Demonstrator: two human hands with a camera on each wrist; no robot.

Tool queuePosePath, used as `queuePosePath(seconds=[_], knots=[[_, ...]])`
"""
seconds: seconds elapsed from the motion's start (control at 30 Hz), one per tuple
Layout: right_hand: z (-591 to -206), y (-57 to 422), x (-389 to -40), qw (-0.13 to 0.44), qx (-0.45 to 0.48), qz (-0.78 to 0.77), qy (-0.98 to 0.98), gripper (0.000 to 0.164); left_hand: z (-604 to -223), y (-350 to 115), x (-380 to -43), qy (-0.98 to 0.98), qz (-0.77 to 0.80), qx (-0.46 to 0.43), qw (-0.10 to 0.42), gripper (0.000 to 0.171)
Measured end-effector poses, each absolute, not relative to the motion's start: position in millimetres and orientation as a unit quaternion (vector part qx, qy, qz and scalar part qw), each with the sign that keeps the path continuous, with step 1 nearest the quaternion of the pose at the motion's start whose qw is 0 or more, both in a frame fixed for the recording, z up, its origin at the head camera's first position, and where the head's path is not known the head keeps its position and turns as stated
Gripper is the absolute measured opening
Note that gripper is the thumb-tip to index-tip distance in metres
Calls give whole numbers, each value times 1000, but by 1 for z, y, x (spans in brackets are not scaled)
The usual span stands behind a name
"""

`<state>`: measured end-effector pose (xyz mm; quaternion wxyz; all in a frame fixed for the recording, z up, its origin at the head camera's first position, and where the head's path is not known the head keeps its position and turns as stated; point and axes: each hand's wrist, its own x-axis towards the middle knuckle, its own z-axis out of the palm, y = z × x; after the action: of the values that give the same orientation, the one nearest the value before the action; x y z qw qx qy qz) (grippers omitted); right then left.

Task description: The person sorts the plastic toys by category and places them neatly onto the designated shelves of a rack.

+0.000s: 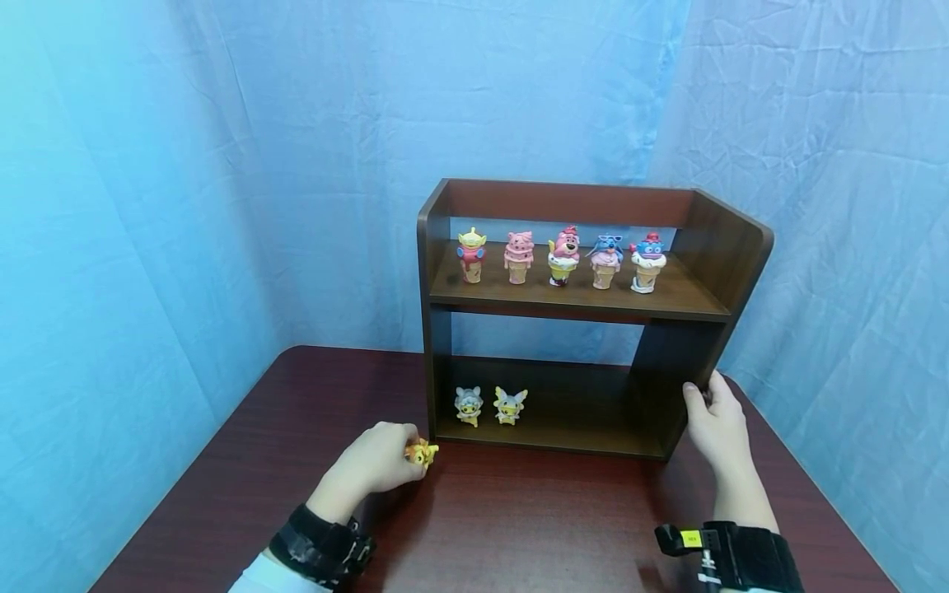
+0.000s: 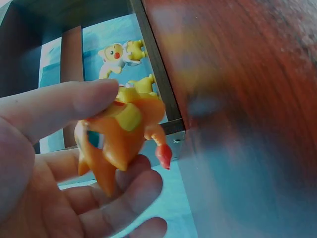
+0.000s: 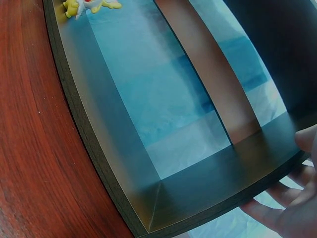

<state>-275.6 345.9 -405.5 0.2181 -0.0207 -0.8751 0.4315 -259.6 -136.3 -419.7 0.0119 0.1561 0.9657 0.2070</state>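
Observation:
My left hand (image 1: 381,457) pinches a small orange toy figure (image 2: 124,129) between thumb and fingers. It has a yellow patch and a red-tipped tail, and is just left of the shelf's lower front corner. On the right, my right hand (image 1: 719,424) grips the side panel of the dark wooden two-tier shelf (image 1: 578,309), thumb on the inner side and fingers outside. Two small yellow and pale figures, one with grey ears (image 1: 468,405) and one with long ears (image 1: 510,406), stand at the left of the lower tier.
Several ice-cream-cone figures stand in a row on the upper tier, from a green-headed one (image 1: 471,255) at left to a blue-faced one (image 1: 648,262) at right. The shelf stands on a dark red-brown table (image 1: 519,519). Blue cloth (image 1: 334,165) hangs behind and at both sides.

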Motion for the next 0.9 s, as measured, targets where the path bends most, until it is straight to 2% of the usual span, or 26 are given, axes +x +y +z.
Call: queuePosePath(seconds=[0.13, 0.37, 0.6, 0.9], knots=[[-405, 346, -275, 216, -19, 433, -875, 53, -418, -136, -260, 961, 226, 159, -10, 30], [-405, 345, -274, 221, -16, 432, -874, 52, -416, -133, -261, 953, 256, 156, -35, 27], [-406, 345, -275, 228, -13, 434, -871, 50, -407, -130, -257, 943, 283, 157, -82, 27], [-408, 347, -276, 229, -11, 429, -873, 50, -399, -127, -251, 934, 308, 160, -86, 30]])
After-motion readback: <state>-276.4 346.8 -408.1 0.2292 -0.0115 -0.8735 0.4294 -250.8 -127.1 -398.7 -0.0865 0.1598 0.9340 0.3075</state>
